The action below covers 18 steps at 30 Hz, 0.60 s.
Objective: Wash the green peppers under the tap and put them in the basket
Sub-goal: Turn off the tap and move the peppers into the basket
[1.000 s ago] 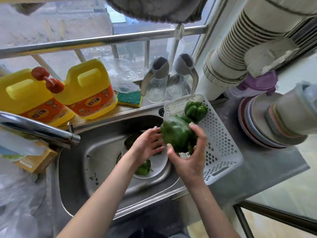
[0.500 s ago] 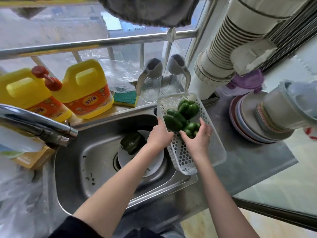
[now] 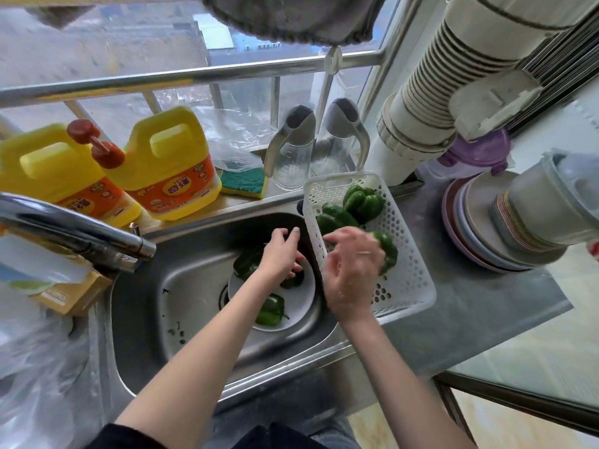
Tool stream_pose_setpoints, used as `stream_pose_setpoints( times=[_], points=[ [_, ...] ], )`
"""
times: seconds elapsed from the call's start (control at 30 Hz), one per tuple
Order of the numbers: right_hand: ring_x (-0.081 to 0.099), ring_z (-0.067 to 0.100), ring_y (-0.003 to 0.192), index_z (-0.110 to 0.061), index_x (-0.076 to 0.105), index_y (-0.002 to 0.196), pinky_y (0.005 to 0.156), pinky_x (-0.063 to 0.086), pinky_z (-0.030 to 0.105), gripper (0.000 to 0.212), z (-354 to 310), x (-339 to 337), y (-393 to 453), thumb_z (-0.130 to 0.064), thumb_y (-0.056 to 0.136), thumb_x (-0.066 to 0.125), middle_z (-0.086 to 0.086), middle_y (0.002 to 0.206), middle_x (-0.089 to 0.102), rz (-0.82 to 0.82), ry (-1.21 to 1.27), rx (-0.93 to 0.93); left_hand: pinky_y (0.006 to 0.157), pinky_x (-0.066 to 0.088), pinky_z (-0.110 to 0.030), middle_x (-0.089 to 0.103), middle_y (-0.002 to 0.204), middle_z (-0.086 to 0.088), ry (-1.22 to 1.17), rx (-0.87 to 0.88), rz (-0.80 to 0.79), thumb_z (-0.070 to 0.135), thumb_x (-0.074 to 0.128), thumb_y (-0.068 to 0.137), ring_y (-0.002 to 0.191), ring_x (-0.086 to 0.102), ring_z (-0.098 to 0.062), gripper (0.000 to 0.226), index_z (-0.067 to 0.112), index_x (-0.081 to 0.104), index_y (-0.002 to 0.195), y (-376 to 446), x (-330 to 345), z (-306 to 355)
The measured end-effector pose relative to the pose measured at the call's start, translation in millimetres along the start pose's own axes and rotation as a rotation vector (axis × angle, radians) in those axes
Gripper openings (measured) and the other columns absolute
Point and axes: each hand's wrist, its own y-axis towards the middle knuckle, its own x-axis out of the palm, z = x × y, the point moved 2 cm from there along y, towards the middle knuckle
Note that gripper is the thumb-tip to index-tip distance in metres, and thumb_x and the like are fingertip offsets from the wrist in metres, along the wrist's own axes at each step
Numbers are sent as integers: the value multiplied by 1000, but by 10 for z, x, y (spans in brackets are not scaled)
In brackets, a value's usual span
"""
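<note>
A white perforated basket (image 3: 409,288) stands on the counter at the sink's right edge with three green peppers in it: one at the back (image 3: 363,198), one in the middle (image 3: 334,216), one nearer (image 3: 388,251). A white plate (image 3: 306,298) in the steel sink (image 3: 181,286) holds three more peppers: two dark ones (image 3: 247,264) (image 3: 294,280) and a lighter one (image 3: 270,310). My left hand (image 3: 281,256) is low over the plate, fingers spread, fingertips touching a dark pepper. My right hand (image 3: 353,270) hovers open over the basket's near-left rim, holding nothing.
The tap spout (image 3: 74,229) reaches in from the left; no water shows. On the sill are two yellow detergent jugs (image 3: 171,170), a sponge (image 3: 243,181) and two glass pourers (image 3: 291,157). Stacked plates (image 3: 479,228) sit right of the basket. A plastic bag (image 3: 32,367) lies at the left.
The pepper both hands held above the basket now lies in it. My left hand moved back down to the plate in the sink; my right hand let go and drew back.
</note>
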Motion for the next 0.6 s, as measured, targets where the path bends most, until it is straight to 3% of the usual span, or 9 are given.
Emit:
stream_pose_setpoints(
  times=[0.1,0.13,0.17,0.27,0.33,0.4,0.5,0.6],
  points=[
    [54,27,83,-7,57,88,74,48,34,11,-326,344,-251,-2,82,49,12,86,64,-302,224,-216,61,52,-32,61,114,-14,43,-73,74,33,43,99,89,63,-27,40,8,44,131,84,-220,-235],
    [55,29,79,-6,56,86,69,50,37,11,-365,477,-330,-3,81,48,13,83,63,-384,231,-218,67,53,-35,59,120,-16,65,-97,92,29,45,98,95,62,-29,36,9,47,128,103,-303,-331],
    [55,30,78,-8,54,88,67,50,38,12,-376,603,-396,-4,80,46,12,83,63,-464,202,-192,65,53,-34,59,119,-16,79,-125,106,25,47,97,89,63,-28,33,10,48,126,108,-386,-432],
    [52,32,102,-9,51,113,82,49,43,29,-216,963,-543,-8,84,46,13,112,57,-863,1,48,48,42,-26,63,94,-12,133,-233,136,15,43,94,62,56,-19,27,10,49,120,77,-620,-707],
    [40,34,123,-13,36,136,97,43,44,52,-20,1132,-672,-17,88,55,12,139,39,-1152,-130,243,47,39,-24,63,84,-9,156,-283,164,12,41,93,57,54,-18,24,8,52,113,49,-749,-872],
    [32,38,132,-21,20,147,104,38,47,77,91,1246,-824,-29,85,66,13,152,20,-1347,-144,342,46,38,-24,62,77,-7,157,-327,183,10,41,92,56,53,-18,19,8,53,107,33,-832,-1027],
    [25,39,137,-27,9,151,106,36,46,95,92,1421,-1009,-36,80,72,14,158,-3,-1436,-187,318,46,37,-24,60,74,-6,141,-370,161,9,41,91,56,52,-18,14,10,52,101,-8,-887,-1220],
    [17,37,140,-23,8,152,105,33,48,94,76,1541,-1116,-42,82,68,8,160,-6,-1412,-380,75,47,36,-24,59,74,-6,123,-385,140,9,41,93,55,51,-17,14,11,52,101,-80,-914,-1343]
  ],
)
